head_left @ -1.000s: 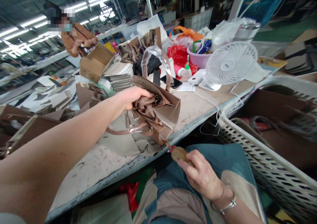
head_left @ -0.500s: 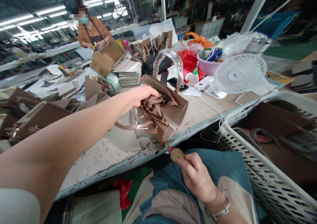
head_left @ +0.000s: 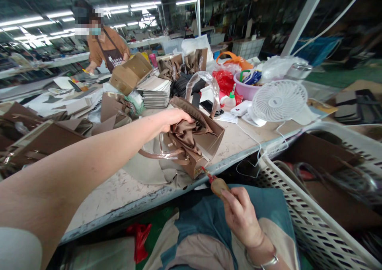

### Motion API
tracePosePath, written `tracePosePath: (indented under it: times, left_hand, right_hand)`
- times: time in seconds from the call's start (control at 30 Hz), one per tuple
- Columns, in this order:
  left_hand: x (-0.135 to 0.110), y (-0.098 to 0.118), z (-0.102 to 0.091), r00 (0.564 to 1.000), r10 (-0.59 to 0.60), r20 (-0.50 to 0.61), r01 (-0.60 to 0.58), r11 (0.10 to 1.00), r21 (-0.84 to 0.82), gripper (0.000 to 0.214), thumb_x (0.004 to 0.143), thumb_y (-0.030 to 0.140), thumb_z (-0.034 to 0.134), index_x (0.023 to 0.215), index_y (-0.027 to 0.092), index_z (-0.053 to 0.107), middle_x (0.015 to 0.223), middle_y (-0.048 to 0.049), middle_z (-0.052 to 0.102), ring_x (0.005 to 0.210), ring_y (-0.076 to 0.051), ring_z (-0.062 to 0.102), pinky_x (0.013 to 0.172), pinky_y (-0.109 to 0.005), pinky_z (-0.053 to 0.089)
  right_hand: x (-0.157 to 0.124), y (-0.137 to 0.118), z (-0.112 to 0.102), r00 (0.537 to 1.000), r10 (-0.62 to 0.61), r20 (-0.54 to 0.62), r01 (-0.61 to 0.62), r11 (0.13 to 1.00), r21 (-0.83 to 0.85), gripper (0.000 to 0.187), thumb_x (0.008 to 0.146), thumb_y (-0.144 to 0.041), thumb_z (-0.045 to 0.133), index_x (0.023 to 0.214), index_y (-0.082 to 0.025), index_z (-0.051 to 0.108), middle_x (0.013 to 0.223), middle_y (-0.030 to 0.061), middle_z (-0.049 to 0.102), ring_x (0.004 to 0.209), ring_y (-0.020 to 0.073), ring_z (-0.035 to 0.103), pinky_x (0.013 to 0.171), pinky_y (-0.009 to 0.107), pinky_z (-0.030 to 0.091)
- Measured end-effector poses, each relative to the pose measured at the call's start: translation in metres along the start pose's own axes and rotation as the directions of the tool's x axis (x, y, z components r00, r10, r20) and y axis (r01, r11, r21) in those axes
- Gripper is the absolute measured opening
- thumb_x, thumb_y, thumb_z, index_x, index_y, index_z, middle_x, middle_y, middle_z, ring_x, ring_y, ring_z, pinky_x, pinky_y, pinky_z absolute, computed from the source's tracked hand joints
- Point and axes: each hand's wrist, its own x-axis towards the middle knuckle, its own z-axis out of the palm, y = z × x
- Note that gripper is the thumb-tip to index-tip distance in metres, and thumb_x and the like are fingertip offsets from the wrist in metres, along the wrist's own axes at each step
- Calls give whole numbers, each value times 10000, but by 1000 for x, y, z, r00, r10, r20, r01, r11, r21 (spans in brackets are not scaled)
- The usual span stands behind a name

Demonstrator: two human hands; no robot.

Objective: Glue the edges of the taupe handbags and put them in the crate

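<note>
A brown handbag (head_left: 213, 142) lies tilted on the table near its front edge, its mouth showing satin lining (head_left: 183, 136) and its handles wrapped in clear plastic. My left hand (head_left: 176, 119) is closed on the bag at its opening, some fingers hidden in the lining. My right hand (head_left: 241, 214) is closed round the wooden handle of a small tool (head_left: 220, 187) with a red-stained neck and a thin tip. That tip is beside the bag's lower corner; whether it touches I cannot tell. Under the bag lies grey-beige material (head_left: 143, 168).
A white basket (head_left: 301, 198) with brown bags stands at my right. On the table are a white fan (head_left: 279, 101), a purple basin (head_left: 246, 90), a phone, a stack of panels (head_left: 153, 92), and more brown bags (head_left: 44, 142) at left. Across the table stands a co-worker (head_left: 112, 51).
My right hand and the tool have shifted slightly right, the tip moving a little off the bag's corner. My left hand keeps its hold. The co-worker's hands have moved apart.
</note>
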Motion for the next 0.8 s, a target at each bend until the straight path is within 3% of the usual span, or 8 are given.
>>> tracePosePath:
  times: [0.27,0.5,0.67,0.8]
  left_hand:
    - [6,2,3,999,-31,19,31,999,13,91,683,132,633,737,128,706,643,-54,716,570,-172,666,576,-269,542]
    - [7,4,5,1000,1,20,-1,1000,29,93,645,128,649,719,142,705,646,-51,723,553,-190,665,600,-316,565]
    - [10,6,8,1000,4,9,-4,1000,15,111,652,129,654,745,139,713,650,-61,728,550,-196,667,542,-298,554]
    - [10,5,7,1000,-4,3,4,1000,22,70,653,145,668,713,142,704,639,-58,725,527,-191,657,522,-295,549]
  right_hand:
    - [-1,0,-1,998,4,63,-7,999,49,408,859,31,511,1215,-168,496,950,83,449,810,186,453,635,312,478]
    - [4,13,-1,997,49,-68,-52,997,-48,385,858,13,521,1191,-181,517,944,79,460,807,189,464,651,334,483]
    - [6,10,-1,998,61,32,-62,997,38,358,887,-6,470,1196,-183,510,956,80,458,812,183,481,653,315,502]
    - [9,13,0,991,121,-62,-121,993,8,354,883,-13,495,1184,-197,518,943,71,452,811,187,481,672,330,500]
